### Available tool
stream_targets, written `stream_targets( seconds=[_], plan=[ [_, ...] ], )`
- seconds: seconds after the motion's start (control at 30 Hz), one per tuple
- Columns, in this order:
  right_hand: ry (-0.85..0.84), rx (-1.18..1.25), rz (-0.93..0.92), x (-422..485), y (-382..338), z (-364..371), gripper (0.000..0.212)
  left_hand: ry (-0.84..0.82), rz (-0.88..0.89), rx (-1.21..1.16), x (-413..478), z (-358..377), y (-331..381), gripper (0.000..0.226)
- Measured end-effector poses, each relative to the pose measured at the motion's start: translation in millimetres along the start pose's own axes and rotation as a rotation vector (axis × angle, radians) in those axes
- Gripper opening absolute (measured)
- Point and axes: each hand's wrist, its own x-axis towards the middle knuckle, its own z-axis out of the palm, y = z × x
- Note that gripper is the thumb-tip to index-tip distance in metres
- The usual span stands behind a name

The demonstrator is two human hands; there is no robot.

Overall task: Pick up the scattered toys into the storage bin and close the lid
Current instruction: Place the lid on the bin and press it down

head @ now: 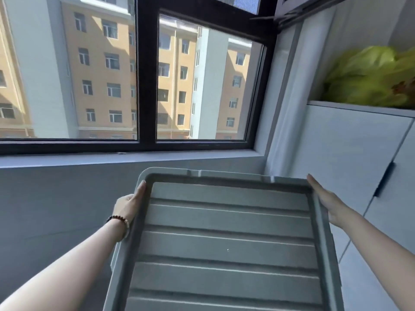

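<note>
A grey ribbed storage-bin lid (224, 243) fills the lower middle of the head view, top face up, held between both hands. My left hand (128, 205), with a beaded bracelet on its wrist, grips the lid's left rim; the thumb lies along the top and the fingers are hidden underneath. My right hand (327, 198) holds the right rim near the far corner, its visible finger stretched along the edge. A pale sliver of the bin body (114, 254) shows under the lid's left edge. No toys are in view.
A dark-framed window with a grey sill (134, 157) stands straight ahead above a grey wall. A white cabinet (348, 153) rises close on the right, with a green bag (368, 79) on top of it.
</note>
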Motion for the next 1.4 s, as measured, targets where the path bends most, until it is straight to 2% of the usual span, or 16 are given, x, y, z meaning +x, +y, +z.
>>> stream_targets(
  seconds=[0.07,0.1,0.2,0.27,0.33,0.5,0.63,0.73,0.87,1.1,1.4],
  plan=[
    [-0.068,-0.084,0.077,29.8,53.7,-1.4,0.124,-0.004,-0.064,0.003,14.4,14.6,-10.1,0.064],
    [-0.095,-0.115,0.101,34.1,74.8,2.8,0.117,-0.001,-0.105,0.009,22.3,21.9,-16.1,0.066],
    [-0.073,-0.199,0.063,51.6,134.4,16.5,0.071,0.041,-0.236,0.041,47.9,46.2,-43.3,0.080],
    [-0.006,-0.275,0.068,71.1,165.7,23.2,0.065,0.061,-0.335,0.072,62.8,65.4,-63.4,0.093],
    [0.044,-0.254,0.099,87.1,186.8,31.5,0.066,0.048,-0.372,0.103,75.2,82.2,-84.6,0.083],
    [0.097,-0.215,0.202,121.2,234.1,53.1,0.060,-0.031,-0.259,0.171,99.1,111.4,-133.7,0.053],
    [0.100,-0.257,0.185,149.6,268.1,68.1,0.044,0.040,-0.157,0.290,105.3,127.1,-165.8,0.033],
    [0.089,-0.317,0.203,165.1,292.0,76.0,0.035,0.058,-0.168,0.369,109.5,139.3,-182.8,0.036],
    [0.137,-0.329,0.271,171.7,329.9,74.0,0.026,-0.011,-0.197,0.421,109.3,153.0,-206.7,0.038],
    [0.054,-0.400,0.184,153.9,350.7,75.0,0.037,-0.035,-0.137,0.502,104.6,153.9,-227.0,0.046],
    [-0.021,-0.430,0.205,130.9,355.6,73.5,0.040,-0.032,-0.224,0.376,92.4,133.8,-239.9,0.044]
  ],
)
